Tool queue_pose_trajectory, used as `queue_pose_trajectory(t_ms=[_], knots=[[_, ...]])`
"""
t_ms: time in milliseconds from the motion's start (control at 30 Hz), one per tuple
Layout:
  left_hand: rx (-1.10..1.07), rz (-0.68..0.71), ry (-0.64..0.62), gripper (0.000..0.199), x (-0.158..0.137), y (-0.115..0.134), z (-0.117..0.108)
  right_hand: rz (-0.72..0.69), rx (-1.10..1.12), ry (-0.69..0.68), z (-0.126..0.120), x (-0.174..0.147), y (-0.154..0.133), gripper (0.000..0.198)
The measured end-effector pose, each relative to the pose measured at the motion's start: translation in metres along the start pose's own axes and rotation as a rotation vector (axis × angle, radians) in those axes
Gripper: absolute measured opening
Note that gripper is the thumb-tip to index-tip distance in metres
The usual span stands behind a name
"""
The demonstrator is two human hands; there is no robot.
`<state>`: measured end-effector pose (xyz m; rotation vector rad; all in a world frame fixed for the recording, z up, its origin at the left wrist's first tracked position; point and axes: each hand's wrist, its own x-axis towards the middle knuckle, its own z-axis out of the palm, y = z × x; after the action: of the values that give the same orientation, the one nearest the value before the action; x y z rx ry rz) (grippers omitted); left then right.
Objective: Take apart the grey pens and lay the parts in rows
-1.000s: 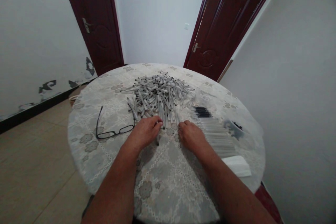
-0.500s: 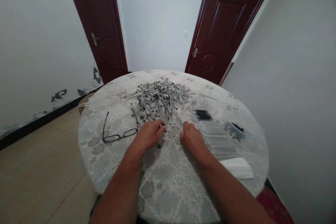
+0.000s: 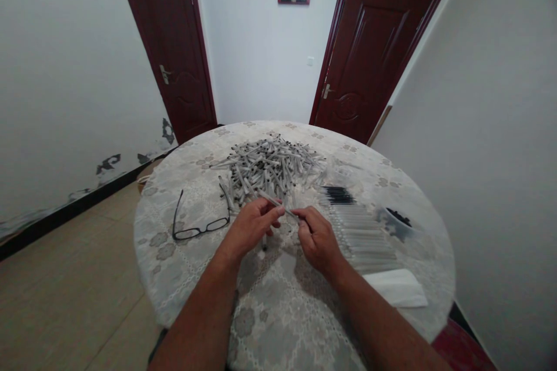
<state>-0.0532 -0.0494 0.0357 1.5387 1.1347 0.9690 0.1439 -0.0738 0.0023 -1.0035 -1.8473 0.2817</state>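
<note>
Over the near side of the pile, my left hand (image 3: 256, 223) and my right hand (image 3: 317, 237) hold one slim pen (image 3: 272, 200) between them. It slants down to the right, the left thumb and fingers closed around its middle and the right fingertips pinching its lower end. Just under my left hand lies another pen-like piece (image 3: 264, 243) with a dark end. Beyond both hands spreads a heap of whitish pens (image 3: 274, 165) with dark ends. To the right of my right hand is a row of thin clear sticks (image 3: 361, 232) with black ends.
Black-framed glasses (image 3: 200, 232) lie left of the heap. A white folded sheet (image 3: 395, 288) sits at the near right, and a small container of black pieces (image 3: 398, 217) stands at the right. Clear plastic (image 3: 343, 171) lies behind the row. A patterned cloth (image 3: 278, 313) covers the round table.
My hands have risen slightly off the table and come together, and the slim pen is now held between them. The view has tilted up a little.
</note>
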Motion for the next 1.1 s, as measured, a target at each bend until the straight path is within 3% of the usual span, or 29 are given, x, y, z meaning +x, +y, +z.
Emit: queue_pose_trajectory(t_ms=[267,433,633,900,1100], knots=[[-0.171,0.025,0.039,0.036,-0.006,0.008,0.015,0.076,0.047,-0.107,0.005,0.000,-0.006,0.021],[-0.130,0.056,0.068,0.037,-0.005,0.009,0.019,0.148,0.118,-0.186,0.004,-0.002,-0.006,0.024],[0.082,0.122,0.140,0.040,-0.004,0.000,0.021,0.144,0.172,-0.268,0.003,-0.001,-0.006,0.029],[0.266,0.120,0.238,0.029,-0.007,0.006,0.019,0.170,0.131,-0.204,0.008,-0.001,-0.014,0.030],[0.156,0.111,0.217,0.032,-0.008,0.010,0.020,0.144,0.133,-0.206,0.007,-0.001,-0.014,0.031]])
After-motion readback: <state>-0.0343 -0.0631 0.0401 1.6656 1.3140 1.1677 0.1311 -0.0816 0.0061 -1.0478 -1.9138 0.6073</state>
